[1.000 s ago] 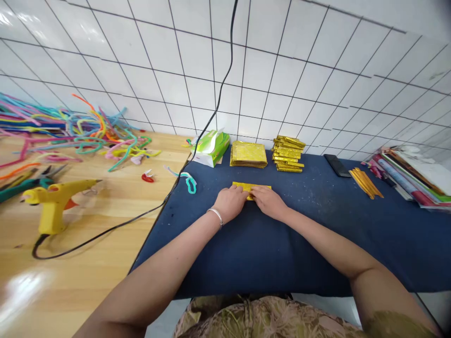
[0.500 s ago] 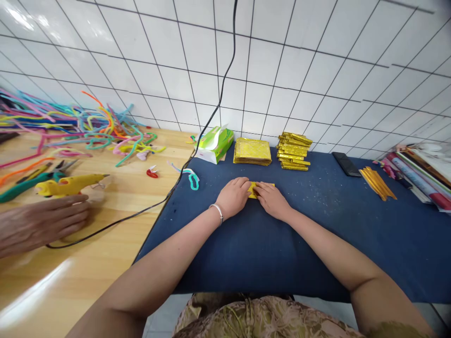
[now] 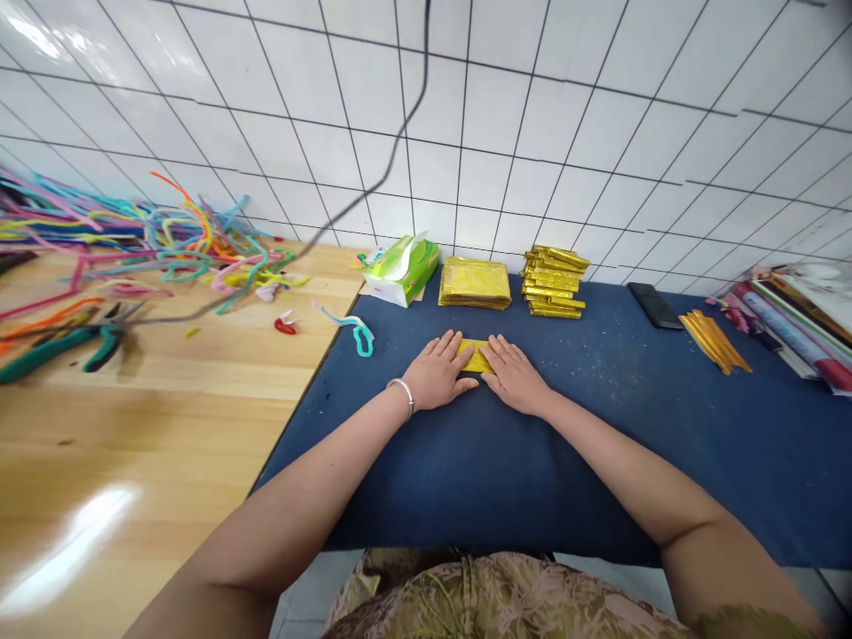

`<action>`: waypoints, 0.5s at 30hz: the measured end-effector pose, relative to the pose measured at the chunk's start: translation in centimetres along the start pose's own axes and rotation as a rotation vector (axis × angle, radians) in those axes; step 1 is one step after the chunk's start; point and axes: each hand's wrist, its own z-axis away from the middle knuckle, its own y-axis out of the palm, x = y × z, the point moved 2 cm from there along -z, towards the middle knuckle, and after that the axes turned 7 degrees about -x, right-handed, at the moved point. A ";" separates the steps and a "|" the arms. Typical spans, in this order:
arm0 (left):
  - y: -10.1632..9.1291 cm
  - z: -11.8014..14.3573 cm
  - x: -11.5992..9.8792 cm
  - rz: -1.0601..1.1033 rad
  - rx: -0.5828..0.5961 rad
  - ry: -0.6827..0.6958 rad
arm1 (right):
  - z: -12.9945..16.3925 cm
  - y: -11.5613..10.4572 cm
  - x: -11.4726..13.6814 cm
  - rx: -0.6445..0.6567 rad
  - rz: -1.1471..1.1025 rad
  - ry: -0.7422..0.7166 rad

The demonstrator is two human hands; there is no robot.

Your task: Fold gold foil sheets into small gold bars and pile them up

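Both hands lie flat, fingers spread, on a small folded gold sheet (image 3: 475, 355) that sits on the blue mat (image 3: 532, 461), near the middle of its far half. The left hand (image 3: 437, 373), with a bangle (image 3: 402, 395) at the wrist, covers the sheet's left end, palm down, thumb along its near edge; the right hand (image 3: 514, 377) covers the right end in the same way. Neither hand grips anything: the fingers are stretched out and press down, and only a strip of gold shows between them. Along the mat's far edge, by the tiled wall (image 3: 532, 133), stand a flat stack of gold sheets (image 3: 474, 284) and, just right of it, a taller pile of folded gold pieces (image 3: 555, 282). A green tissue pack (image 3: 401, 271) sits at the mat's far left corner, partly on the wooden table (image 3: 166, 426). Toward the mat's far right lie a black phone (image 3: 654, 304), a bundle of thin gold strips (image 3: 714, 341), and at the right edge a stack of coloured paper (image 3: 792, 328). A teal pipe cleaner (image 3: 359, 333) lies across the mat's left edge. On the table's far left is a heap of coloured pipe cleaners (image 3: 146, 253), with green-handled pliers (image 3: 59, 342) nearer. A black cable (image 3: 346, 204), blurred, hangs across the wall.
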 end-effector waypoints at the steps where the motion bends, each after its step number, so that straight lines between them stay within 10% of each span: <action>1: 0.0 0.0 0.0 -0.001 0.003 -0.002 | 0.1 0.0 0.0 0.009 0.012 -0.006; 15: -0.6 0.0 -0.9 -0.026 -0.036 -0.021 | 0.2 0.2 -0.2 0.039 0.063 -0.036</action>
